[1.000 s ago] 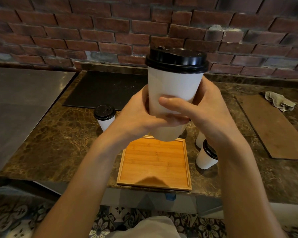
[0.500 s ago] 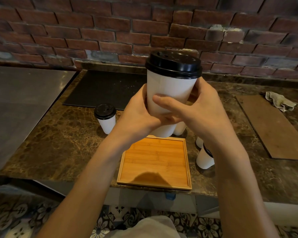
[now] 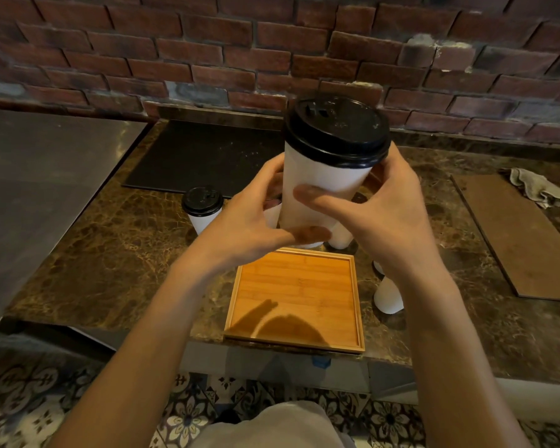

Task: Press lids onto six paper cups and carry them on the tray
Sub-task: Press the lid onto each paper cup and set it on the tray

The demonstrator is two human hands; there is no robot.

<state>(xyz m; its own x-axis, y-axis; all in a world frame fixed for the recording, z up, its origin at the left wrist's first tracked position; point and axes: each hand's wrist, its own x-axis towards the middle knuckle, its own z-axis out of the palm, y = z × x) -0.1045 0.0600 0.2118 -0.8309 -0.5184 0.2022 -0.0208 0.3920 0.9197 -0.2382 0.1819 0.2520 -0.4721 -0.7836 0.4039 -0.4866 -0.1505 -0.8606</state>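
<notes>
Evidently I'm only partway: my left hand and right hand both clasp one lidded cup above the tray, which carries none yet, while a second capped cup and half-hidden others wait on the counter.

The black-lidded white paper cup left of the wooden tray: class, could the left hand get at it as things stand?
Probably not yet: the left hand holds the raised black-lidded white cup. Once freed, nothing stands between it and the standing lidded cup.

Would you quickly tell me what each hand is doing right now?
Left hand: holding the lidded cup near its base.
Right hand: holding the same cup, thumb across its front.
</notes>
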